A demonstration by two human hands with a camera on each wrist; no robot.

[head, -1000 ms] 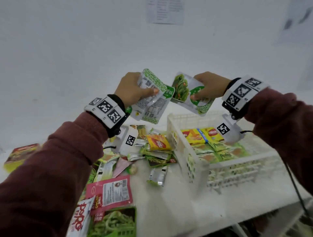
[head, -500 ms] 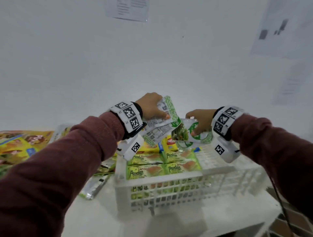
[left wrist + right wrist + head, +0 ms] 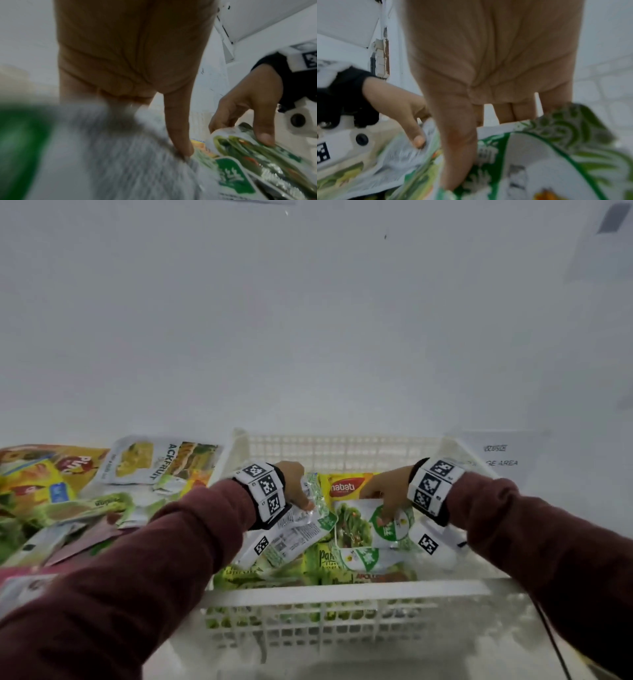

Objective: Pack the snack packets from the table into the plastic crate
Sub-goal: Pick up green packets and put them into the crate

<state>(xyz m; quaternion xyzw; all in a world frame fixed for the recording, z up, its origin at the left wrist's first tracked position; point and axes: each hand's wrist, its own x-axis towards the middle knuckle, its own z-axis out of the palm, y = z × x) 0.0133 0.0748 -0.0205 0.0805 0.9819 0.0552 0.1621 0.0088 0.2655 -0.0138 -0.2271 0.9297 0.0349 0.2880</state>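
Observation:
Both hands are down inside the white plastic crate [image 3: 346, 590]. My left hand [image 3: 298, 491] pinches green-and-white snack packets [image 3: 294, 529] turned with the printed back up, thumb on top [image 3: 180, 142]. My right hand [image 3: 387, 494] pinches more green-and-white packets [image 3: 370, 529] showing a vegetable picture, thumb pressed on the front [image 3: 458, 162]. Both bundles hang just over the packets lying in the crate: green Pandan packs [image 3: 322, 559] and a yellow Nabati pack [image 3: 346, 487]. Whether the held packets touch that layer I cannot tell.
Left of the crate the table holds a heap of loose packets: a jackfruit pouch [image 3: 161, 460], yellow and orange packs [image 3: 41, 477], green ones [image 3: 85, 505]. A white wall stands close behind. A paper sign [image 3: 496, 457] lies right of the crate.
Both hands have come down from above the crate into it, carrying their packets low over the packed layer. My view has swung so the crate sits straight in front.

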